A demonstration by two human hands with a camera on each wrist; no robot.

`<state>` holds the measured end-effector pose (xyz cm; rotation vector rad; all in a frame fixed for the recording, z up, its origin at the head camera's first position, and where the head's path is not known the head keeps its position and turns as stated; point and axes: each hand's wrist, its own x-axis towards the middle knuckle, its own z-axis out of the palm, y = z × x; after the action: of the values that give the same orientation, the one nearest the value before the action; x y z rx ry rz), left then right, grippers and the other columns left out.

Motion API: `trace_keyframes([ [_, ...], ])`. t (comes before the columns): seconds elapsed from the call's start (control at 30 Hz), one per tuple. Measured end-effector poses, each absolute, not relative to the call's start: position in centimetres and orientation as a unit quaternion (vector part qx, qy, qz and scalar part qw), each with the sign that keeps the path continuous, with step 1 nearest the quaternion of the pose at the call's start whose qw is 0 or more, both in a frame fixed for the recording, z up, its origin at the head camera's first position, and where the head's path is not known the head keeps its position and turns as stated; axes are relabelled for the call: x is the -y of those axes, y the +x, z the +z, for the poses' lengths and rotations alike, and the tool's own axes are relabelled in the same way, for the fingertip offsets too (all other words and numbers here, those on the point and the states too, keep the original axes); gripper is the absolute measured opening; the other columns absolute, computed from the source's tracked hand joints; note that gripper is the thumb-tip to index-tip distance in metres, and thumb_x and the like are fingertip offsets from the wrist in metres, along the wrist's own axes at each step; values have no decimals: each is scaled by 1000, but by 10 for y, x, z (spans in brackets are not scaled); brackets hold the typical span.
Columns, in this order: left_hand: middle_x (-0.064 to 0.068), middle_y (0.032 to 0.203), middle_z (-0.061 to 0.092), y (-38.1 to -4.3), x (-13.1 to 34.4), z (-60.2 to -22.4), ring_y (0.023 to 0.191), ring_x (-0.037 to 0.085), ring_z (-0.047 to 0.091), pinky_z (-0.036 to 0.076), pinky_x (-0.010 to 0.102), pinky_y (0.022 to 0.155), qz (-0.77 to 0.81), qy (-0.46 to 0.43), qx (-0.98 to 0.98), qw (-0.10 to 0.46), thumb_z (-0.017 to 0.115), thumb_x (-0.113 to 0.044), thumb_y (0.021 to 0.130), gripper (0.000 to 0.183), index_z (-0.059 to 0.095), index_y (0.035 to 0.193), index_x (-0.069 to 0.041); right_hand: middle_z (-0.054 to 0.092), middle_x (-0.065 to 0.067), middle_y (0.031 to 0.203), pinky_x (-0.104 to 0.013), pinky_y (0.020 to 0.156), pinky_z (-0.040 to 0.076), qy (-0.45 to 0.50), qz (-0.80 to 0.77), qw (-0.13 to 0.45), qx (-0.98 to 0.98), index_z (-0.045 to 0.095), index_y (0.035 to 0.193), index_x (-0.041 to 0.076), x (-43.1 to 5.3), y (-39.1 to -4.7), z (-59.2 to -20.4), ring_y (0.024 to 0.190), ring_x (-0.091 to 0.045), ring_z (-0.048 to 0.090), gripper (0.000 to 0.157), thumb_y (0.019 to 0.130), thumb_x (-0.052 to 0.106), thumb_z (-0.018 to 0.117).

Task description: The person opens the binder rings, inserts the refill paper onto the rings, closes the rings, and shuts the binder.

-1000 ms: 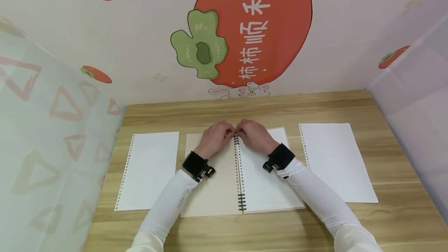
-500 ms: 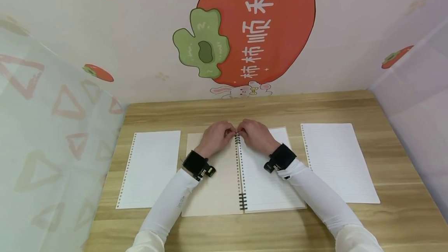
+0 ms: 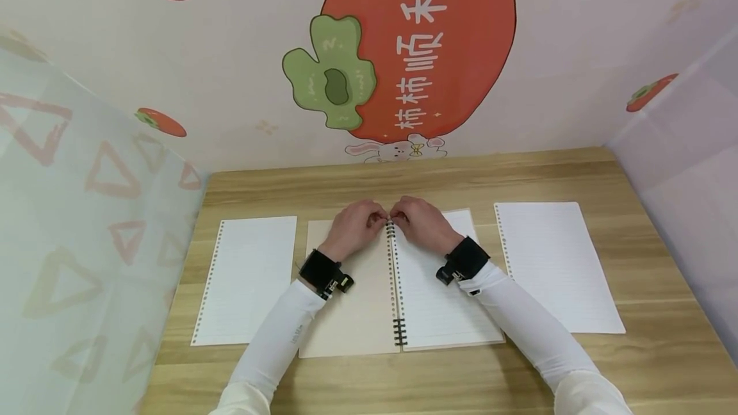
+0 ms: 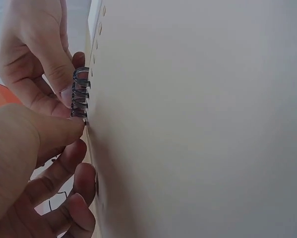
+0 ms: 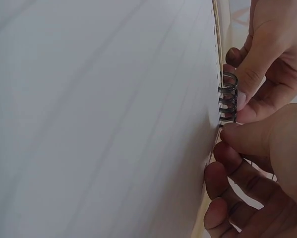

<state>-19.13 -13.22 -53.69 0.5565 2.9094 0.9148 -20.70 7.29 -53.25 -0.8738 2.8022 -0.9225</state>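
A loose-leaf notebook lies spread flat, with a beige cover [image 3: 352, 319] on the left and a white lined page [image 3: 446, 303] on the right. Short black binding rings [image 3: 391, 229] join the two halves at the top of the spine. My left hand [image 3: 354, 228] and right hand [image 3: 423, 226] meet there, thumbs and fingers pinching the rings from either side. Close up in the left wrist view, the black binding rings [image 4: 80, 94] pass through the cover's edge holes between the two thumbs. In the right wrist view, the rings' lower end is partly hidden by a thumb.
A second set of black rings [image 3: 400, 333] sits at the bottom of the spine. One loose punched sheet [image 3: 248, 280] lies left of the notebook, another lined sheet [image 3: 556, 268] right of it. Behind the wooden table [image 3: 357, 383] stands a printed wall [image 3: 242, 69].
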Motion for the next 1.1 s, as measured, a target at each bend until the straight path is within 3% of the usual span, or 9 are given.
trace_keyframes([
  [0.57, -10, 87, 65, -180, 140, -532, 74, 6, 59, 49, 27, 63, 307, 160, -938, 4, 72, -23, 96, 8, 78, 99, -20, 69, -3, 96, -35, 80, 56, -265, -308, 41, -913, 78, 106, 5, -81, -196, -527, 85, -17, 63, 15, 96, 8, 68],
  [1.1, -14, 88, 65, -163, 136, -535, 74, 3, 60, 51, 27, 63, 330, 158, -931, 9, 73, -26, 94, 5, 77, 96, -24, 68, 2, 91, -31, 73, 52, -270, -328, 47, -904, 78, 101, 8, -86, -182, -531, 81, -14, 58, 10, 93, 11, 71],
])
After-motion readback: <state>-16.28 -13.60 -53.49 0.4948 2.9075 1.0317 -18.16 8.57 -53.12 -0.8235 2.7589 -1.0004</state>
